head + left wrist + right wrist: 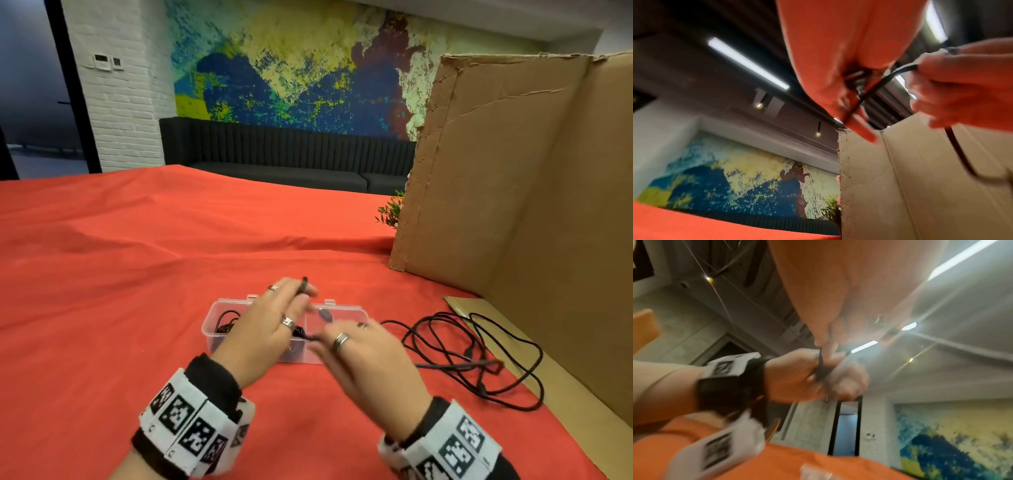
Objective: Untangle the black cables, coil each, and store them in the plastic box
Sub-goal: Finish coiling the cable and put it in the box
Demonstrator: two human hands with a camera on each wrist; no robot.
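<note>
Both hands are working one black cable (pixel 310 337) right above the clear plastic box (pixel 356 312) on the red-covered table (pixel 137 274). The left hand (pixel 270 329) has its fingers curled around a small coil, and the right hand (pixel 363 353) pinches the strand feeding it. The rest of the cable (pixel 479 359) sprawls loose to the right, next to the cardboard (pixel 513 171). One coiled cable (pixel 224 320) sits in the box.

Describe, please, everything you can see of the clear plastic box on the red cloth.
The plastic box is a shallow, clear rectangular tub with rounded corners and two small hinge tabs on its far rim. No lid shows. It sits flat on the red cloth, partly hidden by both hands working above it. A black cable lies in its left end; a small dark plug shows farther right.
</note>
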